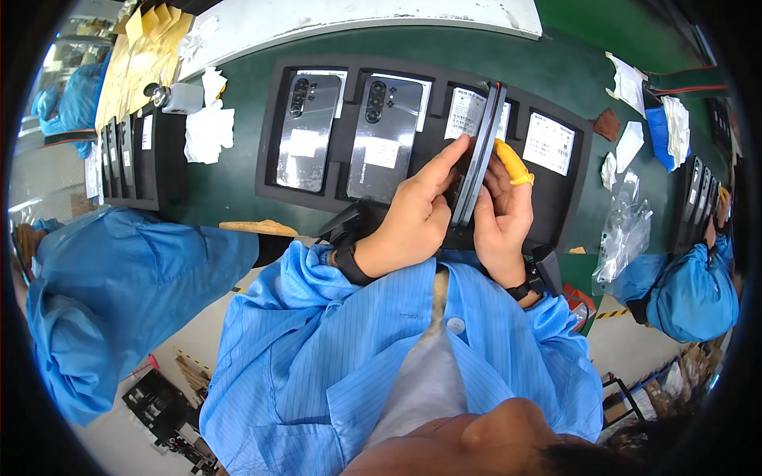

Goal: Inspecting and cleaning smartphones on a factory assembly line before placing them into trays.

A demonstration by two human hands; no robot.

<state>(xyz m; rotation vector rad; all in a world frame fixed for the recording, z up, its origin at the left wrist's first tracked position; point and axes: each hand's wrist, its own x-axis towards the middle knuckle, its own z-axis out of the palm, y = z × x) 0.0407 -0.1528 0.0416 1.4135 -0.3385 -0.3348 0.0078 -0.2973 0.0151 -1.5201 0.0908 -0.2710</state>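
Observation:
Above a black foam tray (581, 178), two dark phone-like slabs (480, 159) are seen edge-on, nearly upright and close together; their faces are hidden. My left hand (409, 222) is closed on their left side, with the index finger stretched along it. My right hand (504, 226) grips the right side, thumb near the lower end; a yellow finger cot (514, 164) covers one finger. In the tray's left slots lie a grey phone (308, 135) and a second grey phone (383, 143), camera sides up, each with a white label. White printed labels (549, 143) show in the right slots.
Left on the green table (238, 95) stand a pump bottle (178, 98), white tissue (209, 135) and stacked black trays (168, 159). At right lie a clear plastic bag (623, 230), a brown cloth (606, 124) and papers. Blue-sleeved co-workers flank me on both sides.

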